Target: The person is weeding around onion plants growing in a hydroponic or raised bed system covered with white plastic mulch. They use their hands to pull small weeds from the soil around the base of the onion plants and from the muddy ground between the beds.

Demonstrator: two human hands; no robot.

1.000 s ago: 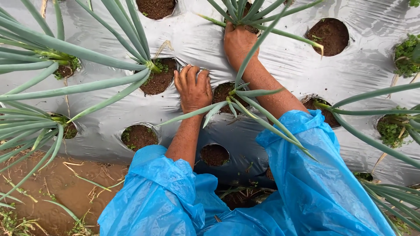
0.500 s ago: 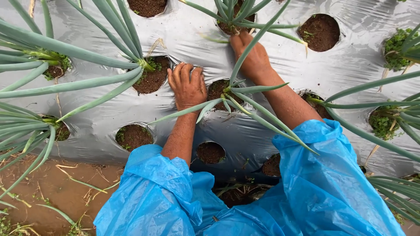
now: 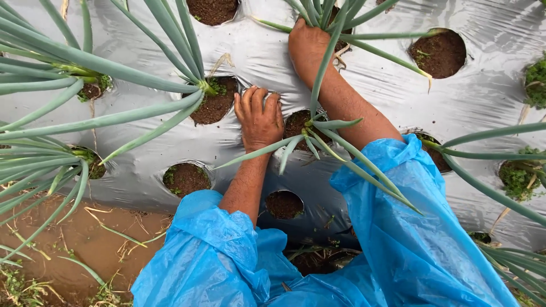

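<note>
Our left hand (image 3: pixel 260 116) lies flat, fingers spread, on the silver mulch sheet (image 3: pixel 142 165) beside an onion plant (image 3: pixel 310 122). Our right hand (image 3: pixel 310 48) reaches another plant (image 3: pixel 330 17) near the far edge; we cannot tell its grip. Small weeds (image 3: pixel 518 179) remain in several holes.

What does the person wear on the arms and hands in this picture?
Both arms wear loose, crinkled sleeves of thin, glossy blue plastic, like a raincoat, pushed back so the forearms are bare. The left hand and right hand are bare: no gloves, rings or watch visible.
</note>
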